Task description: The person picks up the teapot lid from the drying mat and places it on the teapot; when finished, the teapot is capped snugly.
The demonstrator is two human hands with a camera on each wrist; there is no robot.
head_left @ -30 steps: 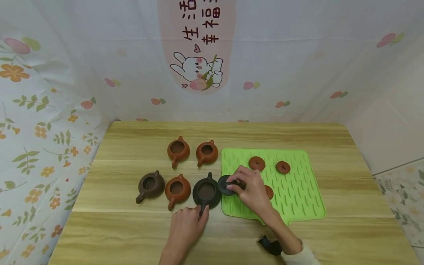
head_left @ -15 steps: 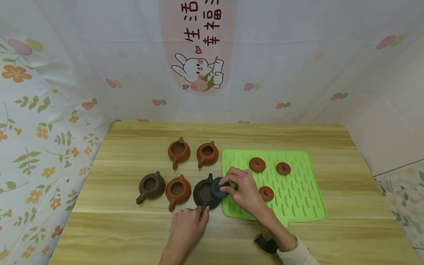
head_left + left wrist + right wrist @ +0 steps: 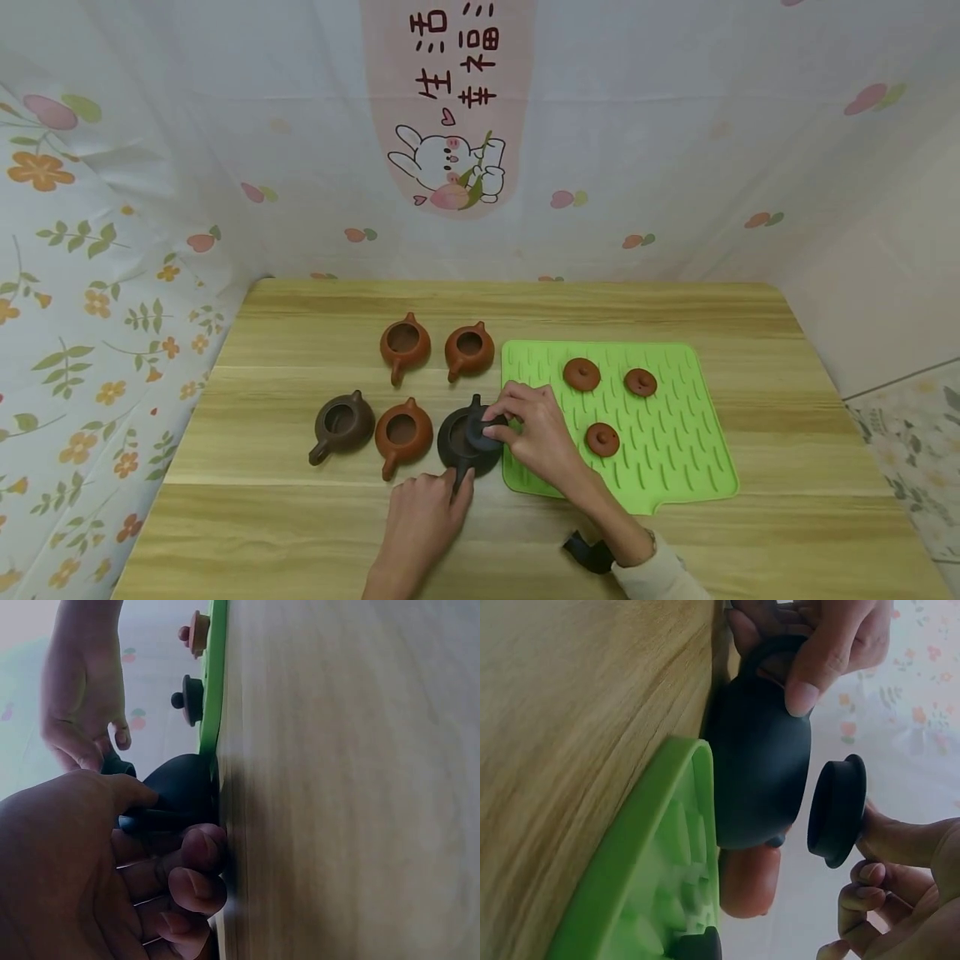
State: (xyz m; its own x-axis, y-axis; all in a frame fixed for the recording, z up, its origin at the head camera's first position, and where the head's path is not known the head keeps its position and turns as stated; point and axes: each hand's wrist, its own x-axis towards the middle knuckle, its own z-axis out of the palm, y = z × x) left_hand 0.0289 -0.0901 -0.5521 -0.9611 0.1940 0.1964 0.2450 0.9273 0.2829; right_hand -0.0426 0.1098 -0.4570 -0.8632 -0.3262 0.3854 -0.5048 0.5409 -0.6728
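Observation:
My left hand [image 3: 426,512] grips the handle of a black teapot [image 3: 757,765], thumb on top. The teapot stands on the table, its top uncovered. Between thumb and fingers my right hand [image 3: 542,432] pinches a black lid [image 3: 836,810] by its knob. In the right wrist view a gap shows between lid and teapot; in the head view the lid covers the right part of the opening. A reddish-brown teapot [image 3: 404,430] stands just left of the black one, and a dark brown teapot [image 3: 344,422] farther left.
Two reddish-brown teapots [image 3: 405,342] stand behind, without lids. On the right, a green mat [image 3: 675,450] bears several lids, among them reddish-brown lids [image 3: 582,375] and a dark lid [image 3: 193,700] that the right hand hides from the head view. A black strap-like object [image 3: 588,552] shows by the right wrist.
My right hand has carried the black lid leftward from the mat's left edge to over the teapot's opening. My left hand has stayed on the handle.

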